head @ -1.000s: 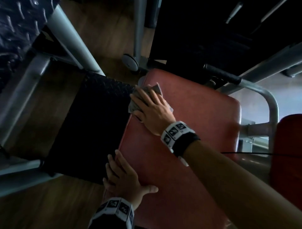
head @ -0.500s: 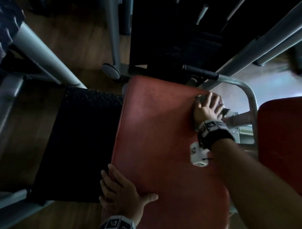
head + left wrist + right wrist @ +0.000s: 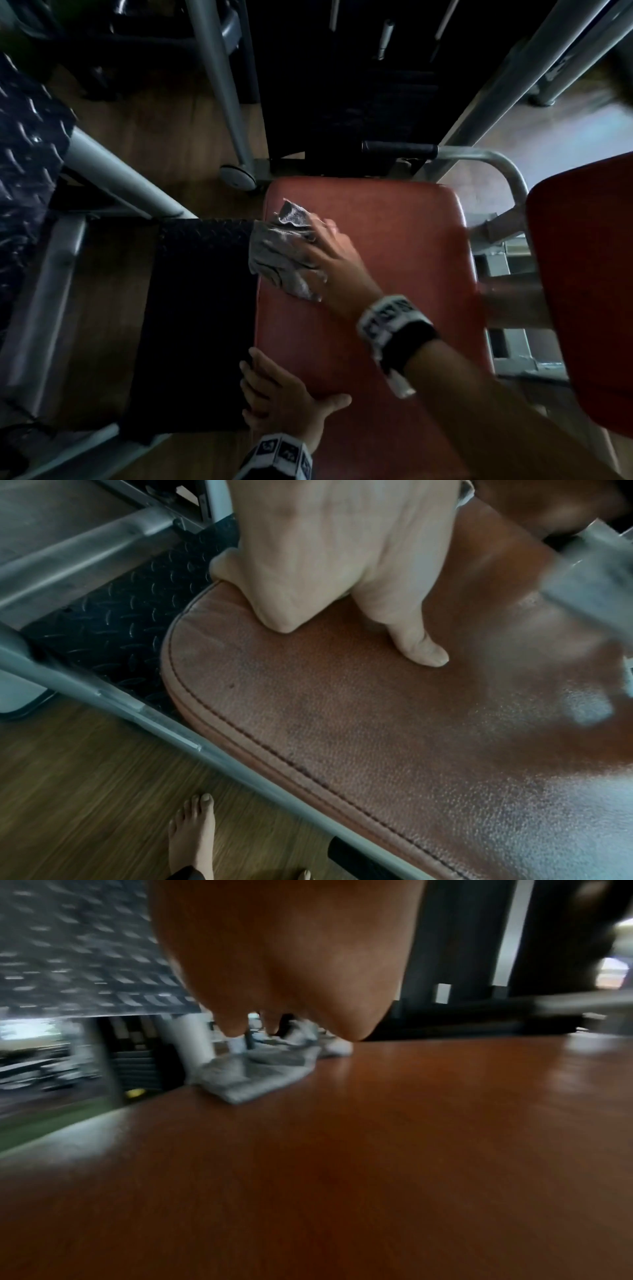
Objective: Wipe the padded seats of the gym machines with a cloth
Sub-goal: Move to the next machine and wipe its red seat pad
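Observation:
A red padded seat fills the middle of the head view. My right hand presses a crumpled grey cloth flat onto the seat's far left part, and the cloth hangs a little over the left edge. The right wrist view shows the cloth bunched under my fingers on the seat. My left hand holds the seat's near left edge. Its fingers curl over the rim and the thumb lies on top of the seat.
A black diamond-plate footplate lies left of the seat, between grey frame tubes. A second red pad stands at the right behind a curved grey bar with a black grip. The floor is wood. A bare foot stands beside the seat.
My right hand swept the cloth from the seat's far left to its right edge, then back to the far left. My left hand stayed on the near left edge.

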`<state>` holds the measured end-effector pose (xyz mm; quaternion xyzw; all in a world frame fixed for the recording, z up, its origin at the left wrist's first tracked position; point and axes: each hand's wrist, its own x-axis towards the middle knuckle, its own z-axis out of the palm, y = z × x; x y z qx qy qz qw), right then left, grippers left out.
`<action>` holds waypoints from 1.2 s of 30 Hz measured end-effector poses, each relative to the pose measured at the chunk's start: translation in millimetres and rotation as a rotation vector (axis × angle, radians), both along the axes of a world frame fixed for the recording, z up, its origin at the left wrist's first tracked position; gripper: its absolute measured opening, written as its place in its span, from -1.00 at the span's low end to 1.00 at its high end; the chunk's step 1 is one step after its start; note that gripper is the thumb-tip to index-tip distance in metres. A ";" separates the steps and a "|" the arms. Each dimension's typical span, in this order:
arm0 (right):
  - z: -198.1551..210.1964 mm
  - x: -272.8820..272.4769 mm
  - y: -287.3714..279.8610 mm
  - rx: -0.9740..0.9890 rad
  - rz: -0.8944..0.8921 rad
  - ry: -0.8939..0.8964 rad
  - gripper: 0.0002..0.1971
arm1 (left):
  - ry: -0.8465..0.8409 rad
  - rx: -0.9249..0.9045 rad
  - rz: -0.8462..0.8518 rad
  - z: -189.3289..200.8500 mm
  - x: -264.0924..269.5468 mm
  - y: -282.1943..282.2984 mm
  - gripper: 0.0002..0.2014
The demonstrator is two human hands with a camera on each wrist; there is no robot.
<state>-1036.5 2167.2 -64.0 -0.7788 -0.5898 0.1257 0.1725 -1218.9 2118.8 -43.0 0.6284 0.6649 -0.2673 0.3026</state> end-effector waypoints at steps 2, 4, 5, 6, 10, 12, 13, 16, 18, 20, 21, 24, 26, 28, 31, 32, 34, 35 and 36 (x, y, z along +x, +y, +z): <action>-7.6 30.7 -56.3 -0.035 -0.327 0.002 -0.43 | -0.014 0.002 -0.017 -0.1 -3.0 0.4 0.72; -12.8 54.4 -117.7 -0.158 -0.719 0.110 -0.32 | -0.051 0.003 -0.010 -0.1 -5.1 0.4 0.72; -13.5 61.0 -144.3 -0.199 -0.888 0.176 -0.26 | -0.069 0.007 -0.003 0.4 -5.3 0.0 0.72; -14.2 64.7 -164.6 -0.230 -1.014 0.234 -0.24 | -0.081 0.015 -0.002 0.7 -5.5 -0.4 0.72; -19.3 56.7 -186.5 -0.337 -1.103 0.288 -0.30 | -0.092 0.039 -0.018 3.0 -6.3 -2.0 0.70; -23.1 53.6 -182.3 -0.384 -1.120 0.291 -0.31 | -0.099 0.046 -0.023 3.9 -6.6 -3.6 0.69; -23.5 54.3 -180.8 -0.403 -1.127 0.295 -0.32 | -0.105 0.050 -0.026 3.8 -7.2 -4.7 0.68; -20.1 66.1 -178.0 -0.452 -1.127 0.389 -0.29 | -0.138 0.081 -0.032 2.1 -10.3 -8.4 0.67; -25.8 79.1 -168.3 -0.423 -1.144 0.458 -0.24 | -0.158 0.102 -0.032 1.1 -11.5 -9.9 0.66; -31.0 85.3 -159.1 -0.332 -1.290 0.465 -0.19 | -0.166 0.106 -0.039 1.0 -12.3 -11.1 0.65; -32.8 86.2 -155.7 -0.306 -1.335 0.475 -0.15 | -0.162 0.112 -0.041 1.7 -12.1 -11.6 0.65; -35.6 84.7 -154.0 -0.372 -1.250 0.537 -0.15 | -0.150 0.137 -0.047 1.1 -11.3 -12.1 0.65; -39.0 82.0 -155.0 -0.407 -1.281 0.475 0.01 | -0.157 0.136 -0.045 -0.5 -12.3 -12.3 0.65; -49.2 76.7 -153.1 -0.427 -1.307 0.373 0.00 | -0.179 0.131 -0.027 -1.5 -13.8 -12.5 0.66; -51.9 77.6 -153.6 -0.481 -1.264 0.294 -0.13 | -0.191 0.095 0.000 -3.1 -14.4 -10.8 0.66; -45.7 78.8 -152.4 -0.492 -1.248 0.333 -0.15 | -0.197 0.071 0.019 -3.9 -13.6 -9.8 0.67; -40.5 81.2 -151.3 -0.498 -1.216 0.450 -0.12 | -0.197 0.011 0.068 -5.0 -11.4 -5.8 0.68; -39.1 81.1 -151.7 -0.464 -1.252 0.448 -0.11 | -0.200 -0.018 0.105 -4.7 -9.8 -3.2 0.68; -34.9 78.7 -151.3 -0.419 -1.304 0.416 -0.10 | -0.221 -0.041 0.159 -3.1 -8.3 -0.4 0.65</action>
